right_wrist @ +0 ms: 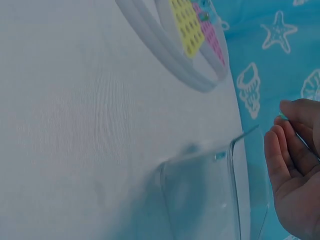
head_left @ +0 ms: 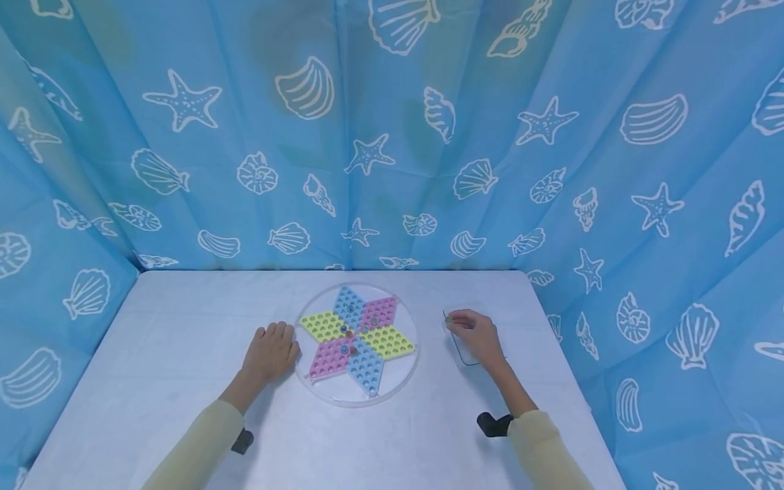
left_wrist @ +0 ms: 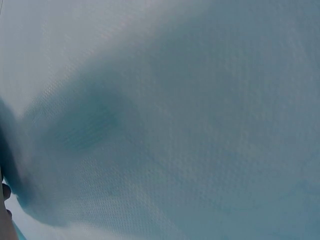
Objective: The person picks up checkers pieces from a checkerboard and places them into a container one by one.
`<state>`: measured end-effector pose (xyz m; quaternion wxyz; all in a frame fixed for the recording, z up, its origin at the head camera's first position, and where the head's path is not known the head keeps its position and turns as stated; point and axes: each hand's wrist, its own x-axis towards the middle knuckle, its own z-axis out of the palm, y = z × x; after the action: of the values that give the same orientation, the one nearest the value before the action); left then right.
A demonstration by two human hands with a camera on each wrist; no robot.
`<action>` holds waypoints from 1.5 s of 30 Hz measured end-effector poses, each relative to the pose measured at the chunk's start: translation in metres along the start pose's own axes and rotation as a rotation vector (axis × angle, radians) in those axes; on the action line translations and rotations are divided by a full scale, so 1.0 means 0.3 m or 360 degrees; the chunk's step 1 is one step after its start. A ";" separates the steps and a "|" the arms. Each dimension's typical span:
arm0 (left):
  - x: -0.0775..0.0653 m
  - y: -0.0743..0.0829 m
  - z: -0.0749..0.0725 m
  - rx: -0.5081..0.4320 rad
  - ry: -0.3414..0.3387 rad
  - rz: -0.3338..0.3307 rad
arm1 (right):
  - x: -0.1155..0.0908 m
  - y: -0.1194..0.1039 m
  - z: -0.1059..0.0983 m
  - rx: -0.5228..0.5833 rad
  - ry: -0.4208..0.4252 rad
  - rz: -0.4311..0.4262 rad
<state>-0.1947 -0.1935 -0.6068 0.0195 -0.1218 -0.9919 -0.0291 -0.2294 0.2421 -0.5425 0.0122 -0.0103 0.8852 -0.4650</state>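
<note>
A round Chinese checkers board [head_left: 367, 367] with a star of pink, blue and yellow sections lies on the table, several marbles [head_left: 344, 350] in its holes, mostly near the centre. My left hand [head_left: 272, 350] rests on the table against the board's left rim, fingers loosely curled and holding nothing; its wrist view shows mostly blurred tablecloth. To the right of the board, my right hand [head_left: 478, 335] pinches a small greenish marble [right_wrist: 283, 116] between thumb and fingertips. The hand is above a clear plastic box [right_wrist: 234, 172], whose inside is partly hidden in the head view.
A white cloth covers the table [head_left: 392, 449]. Blue curtains [head_left: 392, 204] printed with shells and starfish stand along its back and sides. Black wrist devices [head_left: 493, 425] sit under both forearms. One small bluish piece [right_wrist: 220, 156] shows at the clear box.
</note>
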 end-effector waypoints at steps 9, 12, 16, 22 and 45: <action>-0.001 0.004 -0.006 -0.0011 -0.0011 -0.0015 | 0.030 0.048 -0.029 -0.0027 0.0069 0.0087; -0.001 0.006 -0.009 -0.0017 -0.0020 -0.0019 | 0.040 0.056 -0.027 -0.0020 0.0053 0.0112; -0.002 0.004 -0.007 -0.0038 -0.0032 -0.0016 | 0.057 0.069 -0.019 -0.0066 0.0025 0.0128; -0.005 0.003 -0.002 -0.0037 -0.0051 -0.0024 | 0.078 0.089 -0.004 -0.0180 -0.0030 0.0201; -0.005 0.002 -0.001 -0.0021 0.0009 0.0003 | 0.097 0.113 0.025 -0.0345 -0.0137 0.0366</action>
<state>-0.1931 -0.1934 -0.6066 0.0215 -0.1228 -0.9915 -0.0360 -0.2585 0.2543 -0.5749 0.1022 0.0699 0.9241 -0.3614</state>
